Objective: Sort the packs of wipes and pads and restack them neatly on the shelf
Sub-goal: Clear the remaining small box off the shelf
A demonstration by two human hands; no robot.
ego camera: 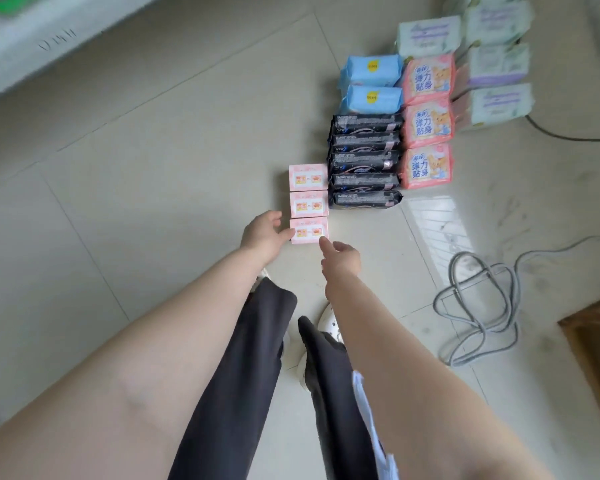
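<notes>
Packs lie sorted in rows on the tiled floor. Three small pink boxes form a column; the nearest pink box (309, 231) is touched on its left edge by my left hand (262, 233), thumb and fingers around that side. My right hand (340, 256) points one finger at the box's near right corner, other fingers curled. Beside them lie several black packs (364, 164), two blue packs (371, 83), three pink bear-print packs (428, 123) and several pale green and lilac packs (496, 64).
A white shelf edge (49, 39) runs across the top left. A coiled grey cable (478, 299) lies on the floor at right, and a dark cable (568, 136) runs behind the packs. A wooden corner (596, 334) shows at the right edge. My legs and white shoes are below.
</notes>
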